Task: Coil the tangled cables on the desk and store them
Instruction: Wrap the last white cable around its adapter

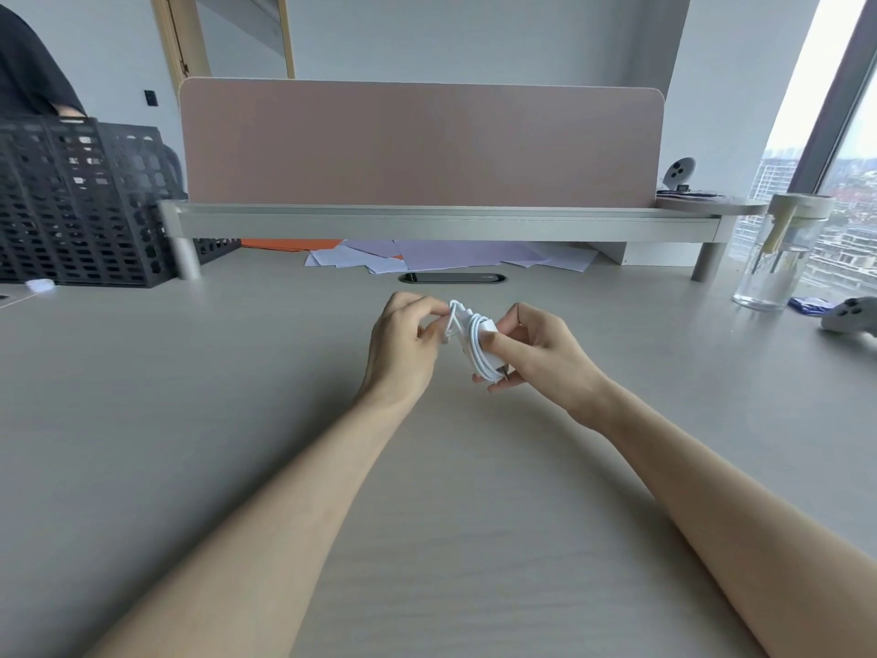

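Obscured, cropped and unclear items

Cable (479, 341): bundle partly covered by the gripping right hand (536, 353), loose end lost in the pinch of the left hand (403, 344). Controller (849, 315): cut by right edge. Crate (71, 206): cut by left edge, contents unreadable through its holes. Papers (427, 258): rear parts hidden under shelf (427, 220). Person (28, 73): cropped at top-left corner. Small white object (40, 285) beside crate: blurred, unidentifiable.

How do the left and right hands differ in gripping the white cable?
The left hand pinches a loose loop of the thin white cable; the right hand holds the wound bundle. Left hand shows its back; right hand's thumb presses across the coils. Both grip one cable.
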